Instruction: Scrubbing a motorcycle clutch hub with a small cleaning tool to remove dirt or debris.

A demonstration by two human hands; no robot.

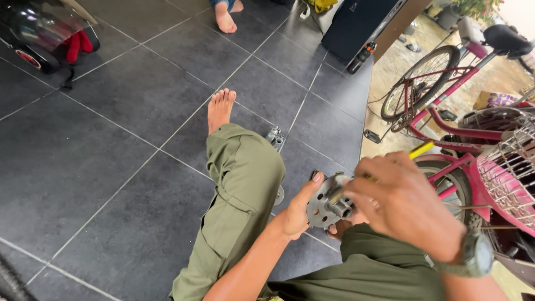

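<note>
I sit on a dark tiled floor in olive trousers [239,184], one bare foot [220,110] stretched ahead. My left hand [298,214] grips a round grey metal hub disc [326,206] with several holes, held above my lap. My right hand [404,203], with a dark watch at the wrist, is closed around a tool with a yellow handle [422,149]. The tool's working end is hidden by my fingers where it meets the disc's centre.
A small metal part [276,137] lies on the tiles by my knee. A pink bicycle [446,120] with a wire basket [510,167] stands at the right. Another person's bare foot [225,17] is at the top; a dark helmet [39,33] at top left; a black box [356,25] behind.
</note>
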